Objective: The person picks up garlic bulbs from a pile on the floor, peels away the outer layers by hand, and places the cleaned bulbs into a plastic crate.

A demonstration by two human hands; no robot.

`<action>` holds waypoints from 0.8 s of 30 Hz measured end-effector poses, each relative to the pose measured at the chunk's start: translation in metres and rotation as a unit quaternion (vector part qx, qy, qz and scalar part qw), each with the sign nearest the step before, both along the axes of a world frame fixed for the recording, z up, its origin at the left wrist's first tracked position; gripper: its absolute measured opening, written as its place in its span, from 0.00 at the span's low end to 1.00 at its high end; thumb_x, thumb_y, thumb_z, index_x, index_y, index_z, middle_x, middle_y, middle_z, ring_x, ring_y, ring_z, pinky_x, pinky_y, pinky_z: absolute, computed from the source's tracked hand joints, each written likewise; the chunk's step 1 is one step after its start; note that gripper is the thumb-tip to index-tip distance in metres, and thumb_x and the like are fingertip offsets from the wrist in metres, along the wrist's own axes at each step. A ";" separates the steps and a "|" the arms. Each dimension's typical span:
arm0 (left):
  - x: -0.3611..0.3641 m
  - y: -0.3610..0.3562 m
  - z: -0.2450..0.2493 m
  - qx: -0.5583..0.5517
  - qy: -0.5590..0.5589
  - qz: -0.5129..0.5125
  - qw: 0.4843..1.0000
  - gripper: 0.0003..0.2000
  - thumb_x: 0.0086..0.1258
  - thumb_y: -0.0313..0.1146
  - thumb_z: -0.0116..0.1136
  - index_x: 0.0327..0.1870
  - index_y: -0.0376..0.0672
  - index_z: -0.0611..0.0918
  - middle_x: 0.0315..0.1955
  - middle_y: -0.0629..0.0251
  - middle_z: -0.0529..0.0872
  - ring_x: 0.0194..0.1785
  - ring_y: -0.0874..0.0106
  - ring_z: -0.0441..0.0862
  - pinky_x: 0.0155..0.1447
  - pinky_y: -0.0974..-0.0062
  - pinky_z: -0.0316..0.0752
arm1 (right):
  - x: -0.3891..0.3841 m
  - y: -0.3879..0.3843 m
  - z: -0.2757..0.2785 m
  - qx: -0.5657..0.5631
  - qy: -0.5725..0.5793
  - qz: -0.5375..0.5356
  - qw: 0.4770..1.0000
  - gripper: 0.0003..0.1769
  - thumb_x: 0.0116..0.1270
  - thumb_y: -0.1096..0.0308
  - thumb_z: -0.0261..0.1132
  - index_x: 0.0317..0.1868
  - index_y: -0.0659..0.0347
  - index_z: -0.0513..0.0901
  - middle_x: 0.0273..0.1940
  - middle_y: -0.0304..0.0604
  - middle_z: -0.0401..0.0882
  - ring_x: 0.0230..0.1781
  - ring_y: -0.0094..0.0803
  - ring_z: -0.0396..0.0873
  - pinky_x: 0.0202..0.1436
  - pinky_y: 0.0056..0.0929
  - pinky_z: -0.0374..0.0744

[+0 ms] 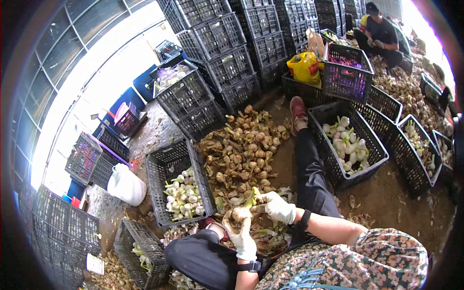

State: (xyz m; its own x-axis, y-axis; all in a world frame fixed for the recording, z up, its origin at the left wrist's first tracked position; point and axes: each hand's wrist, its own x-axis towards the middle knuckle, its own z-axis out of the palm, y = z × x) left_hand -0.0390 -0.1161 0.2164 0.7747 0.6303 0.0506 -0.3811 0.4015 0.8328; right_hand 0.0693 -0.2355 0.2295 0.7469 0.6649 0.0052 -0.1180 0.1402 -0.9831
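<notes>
My left hand [240,238], in a white glove, is closed round a garlic bulb [240,214] above my lap. My right hand [277,208], gloved too, pinches at the green garlic stem [253,197] just over the bulb. Whether a small tool sits in those fingers is too blurred to tell. Between my legs lies a heap of brown, unpeeled garlic [251,150], with loose husks [270,241] nearest me. Cleaned white bulbs [183,195] fill part of the black crate [157,164] on the left. More white garlic [349,145] lies in the crate [333,180] beyond my right leg.
Tall stacks of black crates [222,53] rise at the back. A white plastic jug [126,185] stands on the left, and a yellow bag [304,69] rests on crates ahead. At upper right, another person [382,36] sits beside a large garlic pile [406,92].
</notes>
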 end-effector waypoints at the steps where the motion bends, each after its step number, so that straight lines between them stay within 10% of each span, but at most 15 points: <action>1: 0.001 0.000 0.000 0.036 -0.002 0.000 0.999 0.24 0.68 0.25 0.66 0.62 0.45 0.70 0.47 0.68 0.79 0.51 0.73 0.77 0.63 0.73 0.73 | 0.003 -0.004 -0.004 -0.016 -0.108 0.018 0.994 0.22 0.56 0.84 0.56 0.51 0.63 0.84 0.37 0.33 0.84 0.34 0.17 0.76 0.36 0.22 0.78; 6: -0.003 0.018 -0.002 -0.091 0.121 -0.109 0.982 0.21 0.79 0.43 0.55 0.65 0.44 0.69 0.54 0.69 0.80 0.54 0.73 0.78 0.63 0.75 0.73 | 0.012 -0.013 -0.010 0.082 -0.113 0.110 0.984 0.25 0.51 0.85 0.51 0.51 0.61 0.77 0.32 0.30 0.77 0.30 0.18 0.77 0.25 0.23 0.75; 9: 0.004 0.011 -0.010 0.105 0.078 -0.030 0.991 0.26 0.72 0.31 0.65 0.67 0.42 0.69 0.58 0.65 0.78 0.59 0.71 0.77 0.65 0.75 0.73 | 0.002 -0.010 -0.011 -0.001 -0.033 0.036 0.999 0.19 0.54 0.83 0.53 0.46 0.62 0.78 0.31 0.30 0.76 0.31 0.18 0.78 0.26 0.24 0.77; 11: 0.001 0.015 -0.009 0.085 0.093 -0.051 0.991 0.27 0.70 0.28 0.67 0.67 0.41 0.69 0.58 0.64 0.78 0.59 0.71 0.77 0.65 0.74 0.72 | 0.001 -0.003 -0.023 0.023 -0.160 -0.012 0.987 0.15 0.58 0.81 0.57 0.46 0.62 0.80 0.34 0.30 0.78 0.29 0.17 0.77 0.28 0.22 0.76; 15: 0.001 0.018 -0.008 0.050 0.115 -0.069 0.990 0.29 0.64 0.22 0.70 0.66 0.39 0.71 0.59 0.63 0.77 0.59 0.71 0.76 0.66 0.73 0.72 | -0.002 -0.017 0.000 0.013 0.013 0.046 0.999 0.16 0.64 0.77 0.61 0.52 0.61 0.83 0.36 0.31 0.84 0.34 0.14 0.75 0.39 0.20 0.76; 20: -0.005 0.022 -0.011 0.048 0.065 -0.070 0.994 0.30 0.61 0.16 0.69 0.65 0.38 0.72 0.58 0.62 0.79 0.57 0.72 0.79 0.62 0.74 0.77 | -0.009 -0.003 -0.008 0.015 -0.089 0.030 0.995 0.06 0.72 0.72 0.64 0.45 0.63 0.84 0.34 0.32 0.84 0.34 0.17 0.77 0.41 0.22 0.77; 22: -0.009 0.022 0.002 0.039 0.042 -0.078 0.995 0.31 0.61 0.15 0.68 0.67 0.38 0.72 0.57 0.61 0.80 0.55 0.70 0.81 0.58 0.73 0.80 | -0.013 0.000 -0.005 0.087 0.196 0.022 0.977 0.09 0.68 0.75 0.63 0.46 0.67 0.84 0.35 0.32 0.84 0.35 0.18 0.76 0.40 0.22 0.75; 24: -0.014 0.024 0.010 0.028 0.045 -0.078 0.996 0.33 0.61 0.14 0.66 0.69 0.38 0.71 0.56 0.61 0.81 0.53 0.69 0.82 0.53 0.72 0.82 | 0.001 0.007 -0.058 0.112 0.115 -0.025 0.987 0.07 0.73 0.71 0.64 0.43 0.67 0.84 0.34 0.36 0.84 0.33 0.24 0.78 0.39 0.23 0.76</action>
